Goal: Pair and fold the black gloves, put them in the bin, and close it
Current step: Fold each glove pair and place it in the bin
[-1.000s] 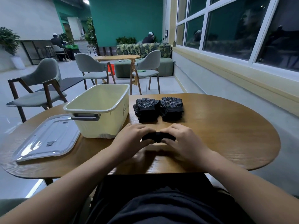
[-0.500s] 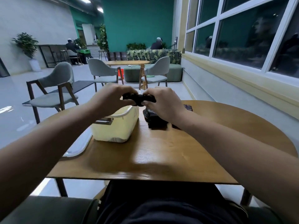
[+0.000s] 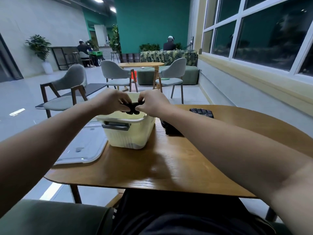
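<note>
One folded pair of black gloves point(image 3: 131, 108) hangs mid-frame over the open bin point(image 3: 135, 136), pinched at each end by my left hand point(image 3: 110, 103) and right hand point(image 3: 153, 105). Risk: uneven release, and it unrolls or snags the rim. Right of centre, other gloves point(image 3: 202, 113) wait; lid point(image 3: 84, 148) lies left.

At frame centre the glove bundle point(image 3: 131, 107) is plain black; the gloves point(image 3: 201, 113) right of it are black with a faint grey print. The bin point(image 3: 128, 136) is pale cream with a grey handle point(image 3: 116, 125), the lid point(image 3: 84, 150) translucent white, the table point(image 3: 169, 167) warm brown wood grain. Upper centre: teal wall point(image 3: 152, 22), green leaf-patterned sofa point(image 3: 167, 55)
</note>
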A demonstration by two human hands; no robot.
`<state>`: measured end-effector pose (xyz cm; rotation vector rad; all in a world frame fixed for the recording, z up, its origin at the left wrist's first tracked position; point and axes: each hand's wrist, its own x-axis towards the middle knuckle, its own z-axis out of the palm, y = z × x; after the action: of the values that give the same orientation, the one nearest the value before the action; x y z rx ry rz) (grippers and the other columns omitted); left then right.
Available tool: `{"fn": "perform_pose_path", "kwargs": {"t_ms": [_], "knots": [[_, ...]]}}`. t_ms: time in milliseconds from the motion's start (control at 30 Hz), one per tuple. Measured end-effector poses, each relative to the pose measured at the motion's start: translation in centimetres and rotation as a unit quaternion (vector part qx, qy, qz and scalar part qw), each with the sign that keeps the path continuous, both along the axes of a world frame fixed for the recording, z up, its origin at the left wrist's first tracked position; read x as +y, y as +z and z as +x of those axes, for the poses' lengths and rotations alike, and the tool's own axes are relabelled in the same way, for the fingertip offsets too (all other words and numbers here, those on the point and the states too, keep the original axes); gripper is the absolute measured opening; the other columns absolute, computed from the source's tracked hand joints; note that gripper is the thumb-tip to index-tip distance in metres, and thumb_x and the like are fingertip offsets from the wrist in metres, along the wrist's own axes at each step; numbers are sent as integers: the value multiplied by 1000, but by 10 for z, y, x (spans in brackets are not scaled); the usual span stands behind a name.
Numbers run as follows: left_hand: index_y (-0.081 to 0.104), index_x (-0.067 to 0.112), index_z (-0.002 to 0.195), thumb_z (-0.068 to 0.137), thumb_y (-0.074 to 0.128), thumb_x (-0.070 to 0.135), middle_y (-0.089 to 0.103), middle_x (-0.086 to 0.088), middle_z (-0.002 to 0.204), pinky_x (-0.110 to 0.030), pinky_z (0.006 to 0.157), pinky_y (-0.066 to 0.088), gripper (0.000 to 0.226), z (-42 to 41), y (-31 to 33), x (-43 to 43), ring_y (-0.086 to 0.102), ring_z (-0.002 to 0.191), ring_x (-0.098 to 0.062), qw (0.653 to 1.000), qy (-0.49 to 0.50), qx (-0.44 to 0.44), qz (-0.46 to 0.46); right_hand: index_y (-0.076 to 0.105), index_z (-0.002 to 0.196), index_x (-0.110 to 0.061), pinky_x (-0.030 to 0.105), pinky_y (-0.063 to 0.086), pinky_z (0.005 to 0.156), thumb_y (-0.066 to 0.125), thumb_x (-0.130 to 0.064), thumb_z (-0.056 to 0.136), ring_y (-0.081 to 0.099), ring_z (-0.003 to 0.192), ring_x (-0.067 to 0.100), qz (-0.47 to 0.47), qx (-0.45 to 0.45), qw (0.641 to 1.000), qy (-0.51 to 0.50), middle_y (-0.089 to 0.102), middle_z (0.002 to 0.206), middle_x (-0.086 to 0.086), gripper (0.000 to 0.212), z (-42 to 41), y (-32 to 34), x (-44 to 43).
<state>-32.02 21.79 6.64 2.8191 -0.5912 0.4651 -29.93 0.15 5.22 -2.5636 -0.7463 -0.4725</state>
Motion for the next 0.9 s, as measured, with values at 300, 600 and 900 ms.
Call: {"fn": "perform_pose_path", "kwargs": {"t_ms": [300,600,900], "knots": [[77,27,110,89,83,15,78,14,95,-31,91,62,24,-3,-5,3,73,91,0,997,39,67,-20,72,123,-21,37,55,93,70,-59,94,63,108,17,-77,38,995,49,71,119,-3,48,-3,4,-5],[78,19,110,94,79,18,79,3,102,-20,82,58,17,-9,-1,-54,74,89,-6,995,-42,-76,-53,78,103,-21,31,53,80,70,-34,99,67,89,14,21,-22,998,47,74,94,-5,16,7,5,-70],[78,21,108,93,74,20,78,5,96,-10,71,51,15,4,-22,-146,72,84,-12,994,-43,-80,-61,79,103,-20,30,48,78,68,-31,97,65,90,16,0,4,1000,-31,76,96,-2,17,29,-22,-148]]}}
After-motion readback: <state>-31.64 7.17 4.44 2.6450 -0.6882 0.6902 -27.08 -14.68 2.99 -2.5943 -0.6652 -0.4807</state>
